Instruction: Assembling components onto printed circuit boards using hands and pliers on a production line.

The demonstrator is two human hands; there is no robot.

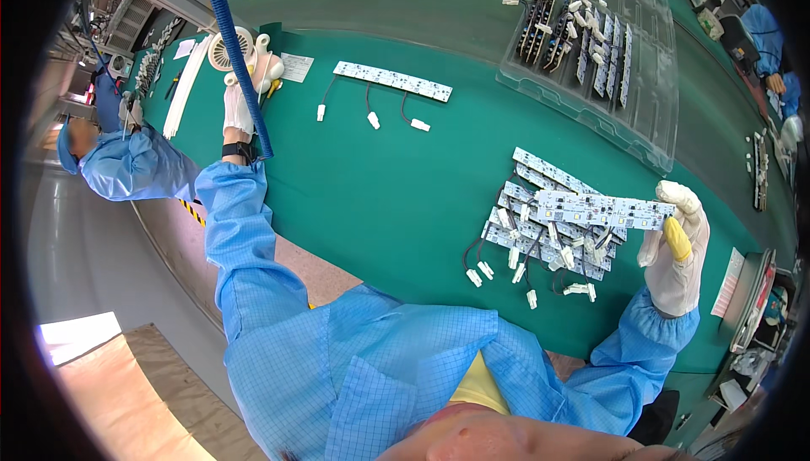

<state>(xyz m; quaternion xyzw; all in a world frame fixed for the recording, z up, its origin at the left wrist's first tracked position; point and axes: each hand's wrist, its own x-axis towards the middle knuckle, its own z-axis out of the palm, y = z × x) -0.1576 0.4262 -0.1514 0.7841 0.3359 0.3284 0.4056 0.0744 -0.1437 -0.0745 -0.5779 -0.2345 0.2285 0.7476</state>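
My right hand (679,250), in a white glove with a yellow thumb covering, pinches the right end of a white LED circuit board strip (603,210). That strip is held over a fanned pile of similar LED strips (553,176), whose dark wires end in white connectors (531,298). At the far left my gloved left hand (238,115) reaches to a small white fan (229,49) with a round grille. A blue coiled hose passes in front of it, and its fingers blend into the pale shapes there. Between the hands lies a single LED strip (392,81) with three wired connectors.
A clear plastic tray (582,115) with upright boards stands at the far right on the green bench. The blue coiled hose (226,22) hangs at the left, near long white strips (186,90). A co-worker in blue (139,161) sits at the left.
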